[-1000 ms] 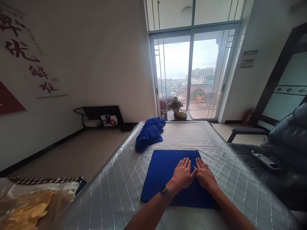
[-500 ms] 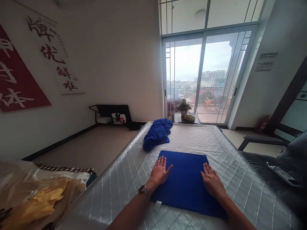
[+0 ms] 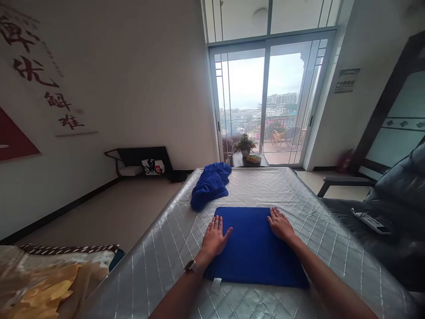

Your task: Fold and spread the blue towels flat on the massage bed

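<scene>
A blue cloth (image 3: 250, 252), folded into a flat rectangle, lies on the silver quilted cover (image 3: 159, 261) in front of me. My left hand (image 3: 215, 237) rests flat on its left edge, fingers stretched out and thumb apart. On the far right corner lies my right hand (image 3: 280, 223), also flat with fingers extended. A small white tag (image 3: 216, 285) sticks out from the near left edge of the cloth. Beyond it, at the far left of the covered surface, sits a crumpled blue cloth (image 3: 210, 185), touched by neither hand.
A black armchair (image 3: 372, 221) with a white remote-like device (image 3: 372, 222) stands to the right. Yellowish material (image 3: 46, 290) lies at the lower left. Behind the covered surface, a small table holds a potted plant (image 3: 245, 145), before sliding glass doors (image 3: 242, 88).
My right hand has slid away from me along the right edge to the far corner. My left hand stays on the left edge. The view has turned slightly right.
</scene>
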`<state>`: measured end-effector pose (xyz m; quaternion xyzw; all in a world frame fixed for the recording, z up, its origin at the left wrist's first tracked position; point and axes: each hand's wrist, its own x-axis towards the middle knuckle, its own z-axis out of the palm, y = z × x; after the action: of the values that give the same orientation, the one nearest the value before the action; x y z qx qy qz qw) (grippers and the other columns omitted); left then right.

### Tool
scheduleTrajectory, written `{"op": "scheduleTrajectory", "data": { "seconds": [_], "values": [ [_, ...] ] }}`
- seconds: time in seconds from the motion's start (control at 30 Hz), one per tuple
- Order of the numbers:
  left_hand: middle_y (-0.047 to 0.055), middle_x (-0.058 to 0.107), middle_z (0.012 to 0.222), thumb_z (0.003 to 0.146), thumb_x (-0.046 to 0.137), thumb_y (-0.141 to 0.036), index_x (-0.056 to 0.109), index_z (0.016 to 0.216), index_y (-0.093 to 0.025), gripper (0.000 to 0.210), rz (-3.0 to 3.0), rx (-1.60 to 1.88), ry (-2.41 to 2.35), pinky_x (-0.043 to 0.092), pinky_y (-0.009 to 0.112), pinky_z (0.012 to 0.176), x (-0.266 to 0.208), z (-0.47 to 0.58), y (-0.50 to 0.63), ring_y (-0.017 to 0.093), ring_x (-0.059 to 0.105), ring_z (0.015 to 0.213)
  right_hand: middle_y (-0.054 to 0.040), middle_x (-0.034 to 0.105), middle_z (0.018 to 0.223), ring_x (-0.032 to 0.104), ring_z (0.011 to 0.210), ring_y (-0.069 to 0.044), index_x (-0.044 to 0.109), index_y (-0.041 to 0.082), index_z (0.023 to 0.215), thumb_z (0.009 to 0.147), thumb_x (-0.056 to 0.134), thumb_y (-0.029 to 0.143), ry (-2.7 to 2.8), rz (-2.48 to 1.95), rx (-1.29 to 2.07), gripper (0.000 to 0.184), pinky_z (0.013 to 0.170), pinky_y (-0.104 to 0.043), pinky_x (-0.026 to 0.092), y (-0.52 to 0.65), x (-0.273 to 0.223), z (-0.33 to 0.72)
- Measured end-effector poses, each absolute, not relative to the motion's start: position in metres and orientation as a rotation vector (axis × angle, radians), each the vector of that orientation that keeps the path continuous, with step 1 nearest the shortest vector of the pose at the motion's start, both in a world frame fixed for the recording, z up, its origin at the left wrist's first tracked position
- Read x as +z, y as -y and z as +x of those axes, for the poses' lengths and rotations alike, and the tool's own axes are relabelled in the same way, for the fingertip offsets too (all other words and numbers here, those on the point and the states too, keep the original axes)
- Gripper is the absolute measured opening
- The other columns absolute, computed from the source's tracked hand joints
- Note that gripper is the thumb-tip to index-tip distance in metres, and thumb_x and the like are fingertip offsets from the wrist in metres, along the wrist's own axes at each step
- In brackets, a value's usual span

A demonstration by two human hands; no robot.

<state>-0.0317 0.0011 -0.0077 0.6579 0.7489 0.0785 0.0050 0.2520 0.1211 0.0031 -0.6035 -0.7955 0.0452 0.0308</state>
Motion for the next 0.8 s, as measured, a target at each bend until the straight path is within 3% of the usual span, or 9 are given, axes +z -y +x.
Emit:
{"op": "scheduleTrajectory", "data": {
  "seconds": [0.23,0.4,0.53,0.8],
  "values": [
    [0.023,0.03,0.161,0.097,0.009,-0.07,0.034,0.153,0.002,0.095,2.05,0.202,-2.376,0.023,0.046,0.124,0.011,-0.001,-0.032,0.033,0.026,0.151,-0.0116,0.022,0.166,0.016,0.154,-0.02,0.025,0.004,0.158,0.102,0.019,0.036,2.405,-1.828,0.111,0.065,0.124,-0.038,0.012,-0.12,-0.008,0.254],
    [0.014,0.035,0.162,0.102,0.007,-0.059,0.034,0.156,-0.011,0.077,2.401,0.402,-1.889,0.025,0.045,0.124,0.015,0.092,-0.076,0.025,0.025,0.152,-0.0123,0.023,0.166,0.017,0.153,-0.021,0.027,0.005,0.158,0.102,0.021,0.033,2.42,-1.809,0.106,0.063,0.124,-0.038,0.014,-0.119,-0.006,0.256],
    [0.013,0.035,0.162,0.103,0.006,-0.056,0.035,0.155,-0.011,0.075,2.407,0.442,-1.798,0.024,0.045,0.124,0.005,0.135,-0.099,0.024,0.025,0.152,-0.0114,0.022,0.166,0.016,0.154,-0.021,0.029,0.008,0.158,0.101,0.023,0.027,2.439,-1.778,0.116,0.061,0.123,-0.038,0.016,-0.119,-0.007,0.258],
    [0.015,0.031,0.163,0.1,0.006,-0.064,0.034,0.156,-0.008,0.084,2.144,0.308,-2.203,0.02,0.045,0.125,-0.005,0.023,-0.089,0.027,0.024,0.153,-0.01,0.021,0.166,0.014,0.154,-0.019,0.025,0.005,0.158,0.102,0.018,0.036,2.361,-1.83,0.21,0.065,0.124,-0.037,0.011,-0.118,-0.003,0.254]
  ]
}}
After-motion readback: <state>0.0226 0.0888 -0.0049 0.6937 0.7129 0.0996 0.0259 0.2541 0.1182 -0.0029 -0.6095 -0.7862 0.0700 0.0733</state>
